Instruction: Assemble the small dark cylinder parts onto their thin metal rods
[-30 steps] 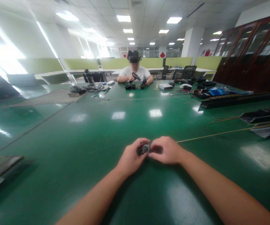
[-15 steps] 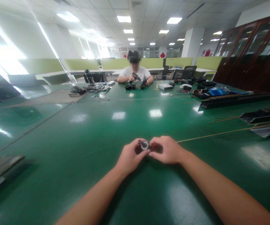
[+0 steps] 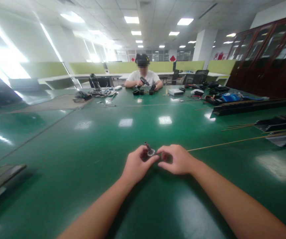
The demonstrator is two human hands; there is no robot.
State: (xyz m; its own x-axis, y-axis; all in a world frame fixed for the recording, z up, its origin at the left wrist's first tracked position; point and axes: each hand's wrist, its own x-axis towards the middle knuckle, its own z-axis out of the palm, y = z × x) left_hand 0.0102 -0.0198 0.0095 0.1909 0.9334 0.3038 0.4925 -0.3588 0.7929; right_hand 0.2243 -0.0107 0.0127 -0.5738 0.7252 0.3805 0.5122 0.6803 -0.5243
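Note:
A small dark metal part with an upright stem and a round, shiny flange (image 3: 150, 153) is held between the thumb and fingers of my left hand (image 3: 137, 164). Its stem leans slightly to the left; I cannot make out its exact kind. Close on the right, my right hand (image 3: 179, 159) has its fingers curled, with a gap between thumb and fingertips and nothing visible in it. Its index fingertip is at the flange's right edge, and whether it touches is unclear. Both hands are over the green tabletop (image 3: 103, 196).
A thin brass-coloured rod (image 3: 222, 144) runs rightward from behind my right hand to dark metal channels (image 3: 279, 122). Across the table a person (image 3: 143, 78) holds a dark tool. Cluttered tools and a blue item (image 3: 230, 97) lie far right; a flat panel (image 3: 3, 176) is at left.
The metal part has tipped in my left hand: its stem now points up, and its flange, which faced me, lies flatter. My right hand has barely moved.

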